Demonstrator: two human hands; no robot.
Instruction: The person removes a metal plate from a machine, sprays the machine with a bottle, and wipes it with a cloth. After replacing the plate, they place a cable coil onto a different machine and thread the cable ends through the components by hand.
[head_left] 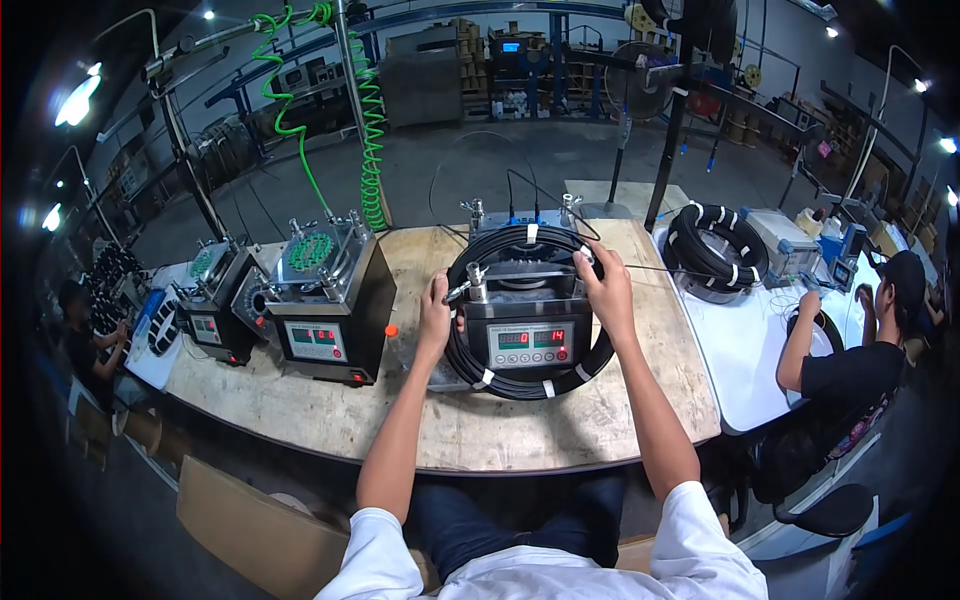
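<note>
Head view: my left hand [436, 310] is closed on one side of the black cable coil [515, 386], and my right hand [606, 290] grips its upper right, thumb in front. The coil is raised at a tilt in front of the middle machine [545, 308], ringing its lit panel [525, 345]. If I tip it carelessly, I judge a loop could snag on the metal post [477, 287] near my left fingers, since the two sit so close. The white ties [548, 388] bind only a few spots, so an uneven grip might let the turns spread. A thin strand runs off to the right and could catch too. The orange cap [391, 331] left of the coil could get knocked by a low swing. Beyond the wooden bench [640, 410], a co-worker [850, 365] sits at the white table [740, 385], near another tied coil [742, 275]
</note>
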